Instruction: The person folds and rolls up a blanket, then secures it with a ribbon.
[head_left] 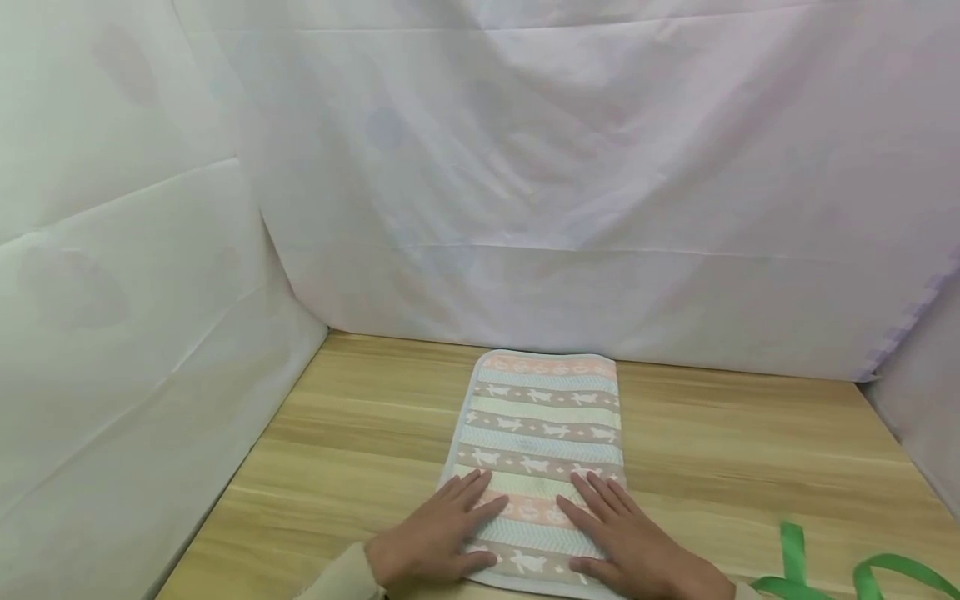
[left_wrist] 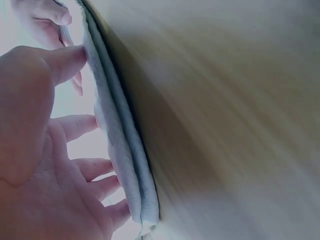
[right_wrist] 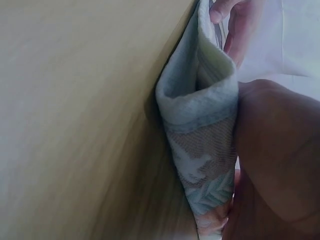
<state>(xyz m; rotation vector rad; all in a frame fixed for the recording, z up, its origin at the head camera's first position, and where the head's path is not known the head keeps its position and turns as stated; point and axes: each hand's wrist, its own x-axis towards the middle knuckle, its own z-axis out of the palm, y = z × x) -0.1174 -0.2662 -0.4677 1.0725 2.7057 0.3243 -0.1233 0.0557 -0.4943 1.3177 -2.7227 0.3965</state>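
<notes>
In the head view, the folded striped cloth (head_left: pixel 542 427) lies on the wooden table (head_left: pixel 360 417) between five and six o'clock. From the cloth's middle, my left hand (head_left: pixel 441 535) rests on it at eight o'clock and my right hand (head_left: pixel 636 540) at four, both with fingers spread. Green ribbon (head_left: pixel 793 554) lies at the view's four o'clock.

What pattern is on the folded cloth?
The folded cloth has peach, pale blue, cream and taupe stripes, some with white figures; best in head view.
</notes>
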